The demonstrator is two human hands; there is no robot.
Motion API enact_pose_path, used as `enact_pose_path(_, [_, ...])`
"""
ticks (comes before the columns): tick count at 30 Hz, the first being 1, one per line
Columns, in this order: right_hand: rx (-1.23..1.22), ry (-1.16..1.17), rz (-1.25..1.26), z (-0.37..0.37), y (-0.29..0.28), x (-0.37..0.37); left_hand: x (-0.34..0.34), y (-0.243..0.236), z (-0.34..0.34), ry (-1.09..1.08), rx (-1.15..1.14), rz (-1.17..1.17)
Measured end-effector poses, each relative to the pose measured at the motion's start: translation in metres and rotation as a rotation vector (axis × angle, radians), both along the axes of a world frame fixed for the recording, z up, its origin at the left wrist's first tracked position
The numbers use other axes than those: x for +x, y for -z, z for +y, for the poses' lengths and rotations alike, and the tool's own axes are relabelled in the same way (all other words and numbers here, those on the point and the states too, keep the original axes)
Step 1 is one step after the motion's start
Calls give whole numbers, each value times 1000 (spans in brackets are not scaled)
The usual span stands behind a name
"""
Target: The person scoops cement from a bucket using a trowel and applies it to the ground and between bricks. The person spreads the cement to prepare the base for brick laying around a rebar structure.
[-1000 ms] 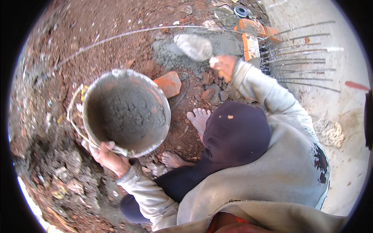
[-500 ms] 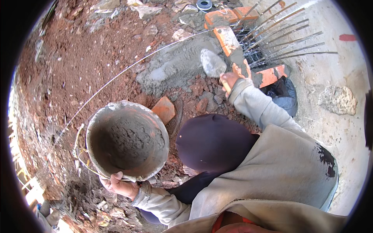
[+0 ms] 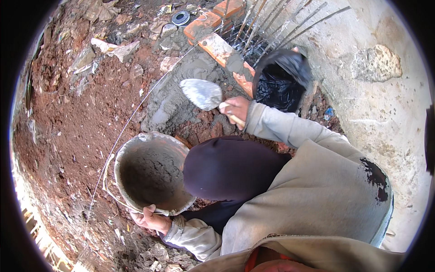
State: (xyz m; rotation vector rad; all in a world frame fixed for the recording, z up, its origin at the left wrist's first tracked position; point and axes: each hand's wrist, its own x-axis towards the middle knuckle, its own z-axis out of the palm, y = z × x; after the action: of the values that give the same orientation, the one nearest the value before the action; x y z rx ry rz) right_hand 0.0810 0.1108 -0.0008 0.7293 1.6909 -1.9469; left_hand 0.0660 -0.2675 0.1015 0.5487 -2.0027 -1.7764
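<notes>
My right hand (image 3: 236, 110) is closed round the pale handle of a trowel (image 3: 199, 94). Its mortar-smeared blade hangs over the near part of a wet grey mortar bed (image 3: 179, 75), beside a row of orange bricks (image 3: 216, 47). At the lower left, my left hand (image 3: 152, 221) grips the near rim of a bucket (image 3: 121, 181), thumb on top. The bucket is tilted so that its mouth faces up at me, and grey mortar (image 3: 156, 165) lies inside. My dark-clad knee (image 3: 231, 167) covers the bucket's right edge.
A stretched string (image 3: 131, 119) runs past the mortar bed to the bricks. Steel bars (image 3: 290, 27) stick up behind them. A black plastic-lined container (image 3: 282, 84) stands by the concrete wall (image 3: 353, 118). A spool of wire (image 3: 181, 18) lies on the rubble at the back.
The view has swung to the right. My right hand has drawn the trowel back from the bricks, uncovering the black container. The bucket sits closer to my knee, still in my left hand.
</notes>
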Motion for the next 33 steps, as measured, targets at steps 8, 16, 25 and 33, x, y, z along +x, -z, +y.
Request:
enact_pose_path(8, [471, -413, 652, -29, 33, -35, -22, 11, -12, 196, 93, 8])
enact_pose_path(16, [285, -811, 901, -33, -54, -64, -41, 8, -13, 109, 160, -26])
enact_pose_path(25, [1421, -496, 996, -3, -82, -22, -32, 5, -33, 23, 229, -13])
enact_pose_path(33, [1517, -915, 198, 120, -96, -35, -35, 19, -43, 85, 297, 47])
